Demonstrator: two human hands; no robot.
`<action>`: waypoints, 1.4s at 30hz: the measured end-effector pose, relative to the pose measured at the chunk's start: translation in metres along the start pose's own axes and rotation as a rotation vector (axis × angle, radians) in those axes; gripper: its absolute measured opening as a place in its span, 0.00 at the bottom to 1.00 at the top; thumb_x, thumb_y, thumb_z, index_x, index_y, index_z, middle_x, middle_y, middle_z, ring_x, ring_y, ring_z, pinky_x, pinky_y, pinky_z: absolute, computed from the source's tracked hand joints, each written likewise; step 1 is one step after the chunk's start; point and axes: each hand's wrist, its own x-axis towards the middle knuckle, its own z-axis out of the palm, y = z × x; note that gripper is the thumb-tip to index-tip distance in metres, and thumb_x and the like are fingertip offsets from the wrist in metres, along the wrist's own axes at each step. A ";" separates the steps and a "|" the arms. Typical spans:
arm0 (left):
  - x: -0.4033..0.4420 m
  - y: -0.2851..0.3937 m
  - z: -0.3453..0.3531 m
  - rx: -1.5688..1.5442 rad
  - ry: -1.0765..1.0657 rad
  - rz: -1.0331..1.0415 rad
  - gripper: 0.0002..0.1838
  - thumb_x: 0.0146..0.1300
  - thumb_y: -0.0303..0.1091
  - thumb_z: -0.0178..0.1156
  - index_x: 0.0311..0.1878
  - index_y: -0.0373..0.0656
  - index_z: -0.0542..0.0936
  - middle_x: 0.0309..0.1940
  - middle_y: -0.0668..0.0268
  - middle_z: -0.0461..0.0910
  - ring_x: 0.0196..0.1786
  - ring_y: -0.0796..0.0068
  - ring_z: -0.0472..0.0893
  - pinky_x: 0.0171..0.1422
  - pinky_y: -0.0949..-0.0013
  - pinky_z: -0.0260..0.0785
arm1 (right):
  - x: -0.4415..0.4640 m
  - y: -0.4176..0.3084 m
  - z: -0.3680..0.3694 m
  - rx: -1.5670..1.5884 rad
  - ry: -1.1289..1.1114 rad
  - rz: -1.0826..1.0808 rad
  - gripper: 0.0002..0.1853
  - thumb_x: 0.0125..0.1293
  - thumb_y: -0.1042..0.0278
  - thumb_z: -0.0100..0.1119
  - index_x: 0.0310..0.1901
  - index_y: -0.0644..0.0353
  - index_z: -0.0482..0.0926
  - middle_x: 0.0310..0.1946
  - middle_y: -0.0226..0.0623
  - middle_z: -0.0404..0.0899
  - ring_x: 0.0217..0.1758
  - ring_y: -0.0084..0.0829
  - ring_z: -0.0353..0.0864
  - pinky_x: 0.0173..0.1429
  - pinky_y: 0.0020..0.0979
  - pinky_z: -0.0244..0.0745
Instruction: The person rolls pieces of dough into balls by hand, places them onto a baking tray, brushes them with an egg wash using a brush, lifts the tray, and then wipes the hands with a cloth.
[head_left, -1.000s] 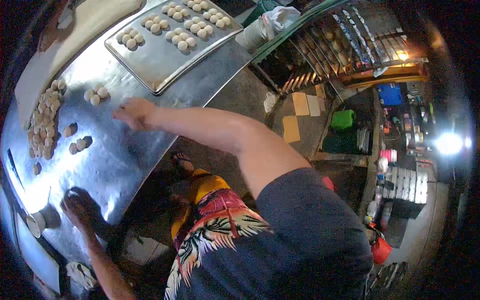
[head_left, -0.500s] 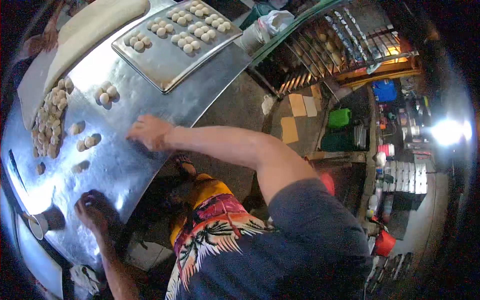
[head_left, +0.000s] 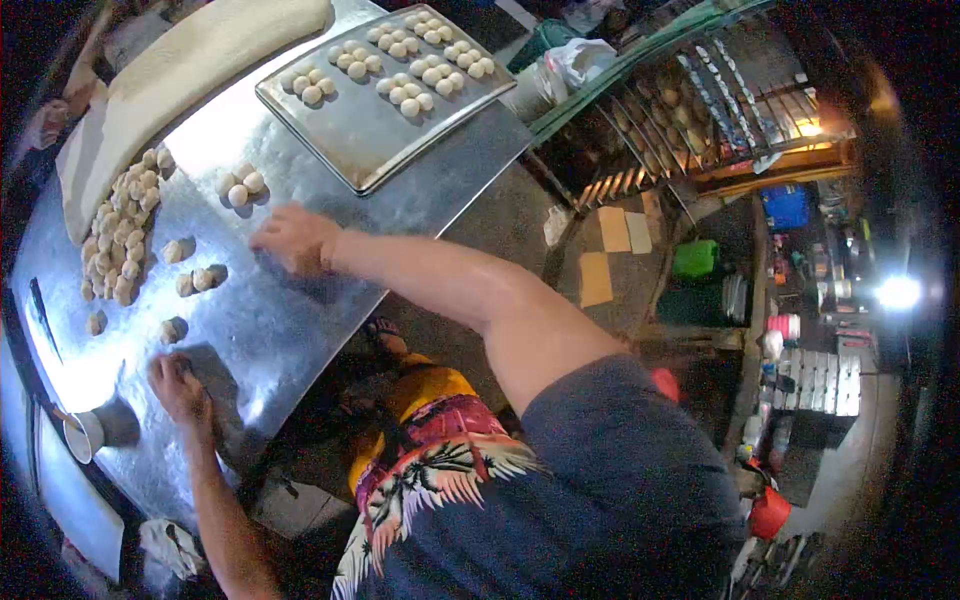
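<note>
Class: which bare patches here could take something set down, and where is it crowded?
Free: the tray between its dough clusters and near corner; the tabletop between right hand, left hand and its own edge. Crowded: the ball pile beside the dough slab.

Here, across the worktable [head_left: 300, 330]: dough slab [head_left: 190, 72] upper left, heaped dough balls [head_left: 122, 236] just below, baking tray [head_left: 355, 155] right of the slab, dough-ball clusters [head_left: 410, 106] aboard, cup [head_left: 83, 437] lower left.
</note>
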 end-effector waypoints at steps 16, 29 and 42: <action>-0.038 -0.019 -0.024 0.182 0.206 -0.308 0.08 0.62 0.28 0.62 0.44 0.43 0.84 0.42 0.52 0.81 0.48 0.50 0.80 0.55 0.50 0.73 | -0.007 0.024 -0.017 0.014 0.057 0.065 0.11 0.72 0.59 0.61 0.51 0.52 0.82 0.49 0.37 0.80 0.55 0.46 0.76 0.64 0.43 0.73; 0.086 0.205 0.028 -0.394 0.119 -0.213 0.24 0.62 0.25 0.70 0.62 0.45 0.82 0.58 0.54 0.81 0.56 0.59 0.83 0.57 0.60 0.81 | -0.003 0.016 -0.045 0.568 0.427 0.337 0.19 0.65 0.72 0.72 0.57 0.59 0.83 0.51 0.42 0.84 0.48 0.41 0.87 0.55 0.38 0.83; 0.149 0.204 0.061 -0.427 0.058 0.055 0.35 0.57 0.21 0.67 0.70 0.50 0.76 0.52 0.57 0.83 0.56 0.52 0.80 0.66 0.54 0.69 | 0.034 -0.010 -0.019 0.249 0.573 0.532 0.25 0.63 0.69 0.73 0.62 0.60 0.80 0.53 0.48 0.84 0.59 0.49 0.83 0.64 0.45 0.78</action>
